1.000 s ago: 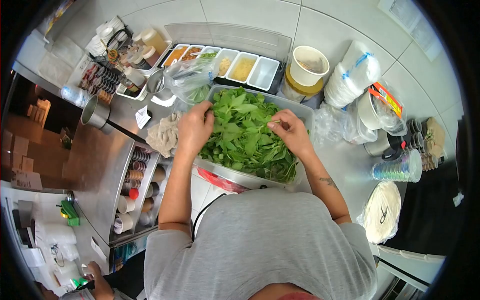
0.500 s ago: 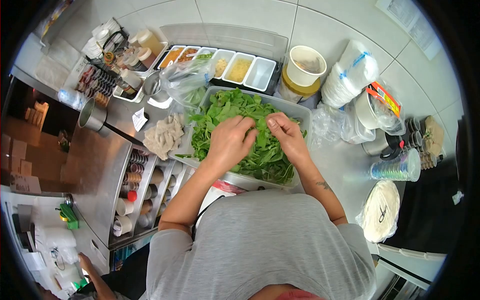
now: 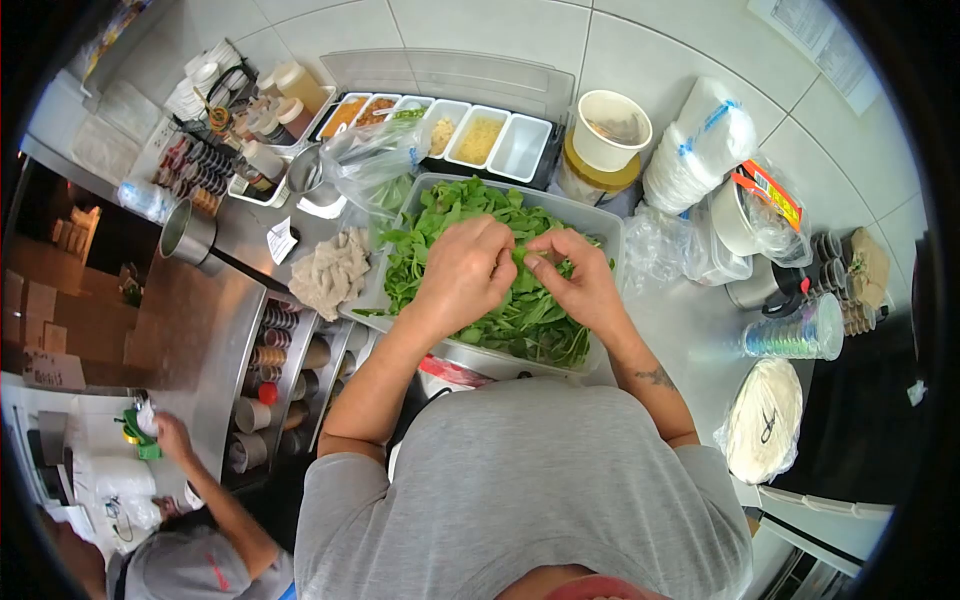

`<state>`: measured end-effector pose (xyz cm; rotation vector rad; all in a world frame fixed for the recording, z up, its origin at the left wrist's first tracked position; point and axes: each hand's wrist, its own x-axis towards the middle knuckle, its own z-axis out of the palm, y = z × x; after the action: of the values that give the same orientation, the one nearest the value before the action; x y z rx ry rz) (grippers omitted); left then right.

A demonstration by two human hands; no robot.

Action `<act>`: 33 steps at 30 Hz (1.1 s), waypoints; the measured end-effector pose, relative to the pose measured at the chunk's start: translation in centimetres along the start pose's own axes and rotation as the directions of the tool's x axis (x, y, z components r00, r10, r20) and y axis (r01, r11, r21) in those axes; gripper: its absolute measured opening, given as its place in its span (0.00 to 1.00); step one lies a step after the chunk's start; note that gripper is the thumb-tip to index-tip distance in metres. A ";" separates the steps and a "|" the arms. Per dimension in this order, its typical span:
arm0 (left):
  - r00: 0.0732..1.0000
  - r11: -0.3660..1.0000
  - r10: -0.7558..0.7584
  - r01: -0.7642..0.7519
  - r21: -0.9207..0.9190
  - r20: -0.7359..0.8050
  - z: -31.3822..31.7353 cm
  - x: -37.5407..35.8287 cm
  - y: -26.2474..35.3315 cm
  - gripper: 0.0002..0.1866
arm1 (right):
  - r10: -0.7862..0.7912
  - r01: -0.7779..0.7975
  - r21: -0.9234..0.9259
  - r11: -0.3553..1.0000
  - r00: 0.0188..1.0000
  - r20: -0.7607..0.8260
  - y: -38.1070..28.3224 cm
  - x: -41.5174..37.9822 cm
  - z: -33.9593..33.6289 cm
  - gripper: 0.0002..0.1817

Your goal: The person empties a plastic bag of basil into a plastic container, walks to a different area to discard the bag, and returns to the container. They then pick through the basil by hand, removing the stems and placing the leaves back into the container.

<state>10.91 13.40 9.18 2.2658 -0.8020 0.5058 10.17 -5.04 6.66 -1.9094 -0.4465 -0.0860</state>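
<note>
A clear plastic tub (image 3: 612, 240) full of loose leafy greens (image 3: 450, 205) stands on the steel counter in front of me. Over the middle of the greens, my left hand (image 3: 468, 272) is closed, its thumb and fingers pinching a green leaf. Close beside it on the right, my right hand (image 3: 574, 275) pinches the same bit of green between thumb and forefinger. The fingertips of both hands almost touch. A crumpled beige cloth (image 3: 330, 272) lies left of the tub, and a clear plastic bag (image 3: 375, 165) rests by its upper left corner.
Behind the tub is a row of white ingredient trays (image 3: 478, 140). A white round container (image 3: 612, 130) and bagged cups (image 3: 712, 135) stand at the back right. A metal pot (image 3: 187, 235) is on the left. At lower left, a co-worker's arm (image 3: 225, 500) reaches up.
My hands have come closer together, with a leaf now visible between the fingertips. At lower left the co-worker has moved further into view, the hand raised toward a green object.
</note>
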 end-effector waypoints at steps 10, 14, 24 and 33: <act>0.886 0.900 -0.356 0.239 -0.365 -0.296 -2.1 -0.3 -3.7 0.03 | 0.244 -0.191 0.438 0.878 0.967 -0.068 3.6 -1.8 -1.7 0.05; 0.879 0.832 -0.459 0.374 -0.409 -0.131 -3.7 -0.5 -2.1 0.04 | 0.357 -0.243 0.657 0.714 0.933 -0.044 4.4 -2.3 -2.1 0.04; 0.999 0.991 0.018 -0.023 0.128 0.042 1.7 1.0 0.9 0.05 | 0.238 -0.266 0.669 0.694 0.962 0.136 4.4 -2.1 -1.9 0.04; 0.988 0.991 0.091 -0.103 0.090 0.127 1.0 2.2 0.3 0.05 | 0.233 -0.350 0.556 0.754 0.934 0.272 4.1 -1.8 -3.1 0.07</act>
<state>12.46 11.64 9.88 2.3740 -0.9730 0.4621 10.34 -9.61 3.71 -1.3328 -0.2466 0.4091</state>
